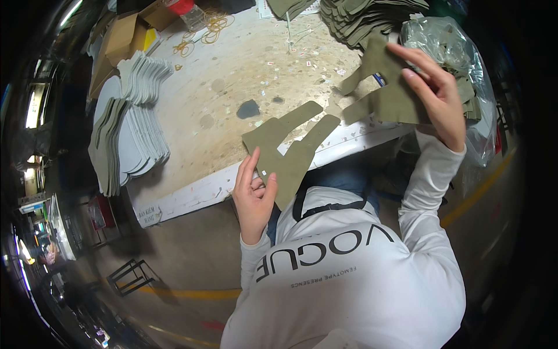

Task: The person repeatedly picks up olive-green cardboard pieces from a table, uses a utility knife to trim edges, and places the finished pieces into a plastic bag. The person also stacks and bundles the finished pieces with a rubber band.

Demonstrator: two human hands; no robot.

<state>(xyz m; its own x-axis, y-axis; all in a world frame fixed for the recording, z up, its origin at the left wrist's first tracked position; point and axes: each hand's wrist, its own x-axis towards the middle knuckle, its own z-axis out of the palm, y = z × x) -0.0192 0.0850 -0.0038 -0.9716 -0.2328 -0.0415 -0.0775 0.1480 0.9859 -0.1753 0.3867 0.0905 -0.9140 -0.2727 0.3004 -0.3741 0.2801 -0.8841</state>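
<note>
An olive cut fabric piece (290,148) with two long prongs lies across the table's near edge, its lower end hanging over toward my lap. A tiny pale sticker shows on it. My left hand (256,195) is at its left side, forefinger stretched out and thumb apart, touching the piece. On the right, my right hand (439,96) grips a second olive fabric piece (390,96) of similar shape, fingers spread along its upper and right side. Part of that hand's grip is hidden behind the fabric.
The worn white table (197,116) carries stacks of grey pieces (139,134) and olive pieces (108,145) at left. An olive pile (360,20) stands at the back, beside a clear plastic bag (444,41). Rubber bands (215,29) and a cardboard box (119,41) are at back left.
</note>
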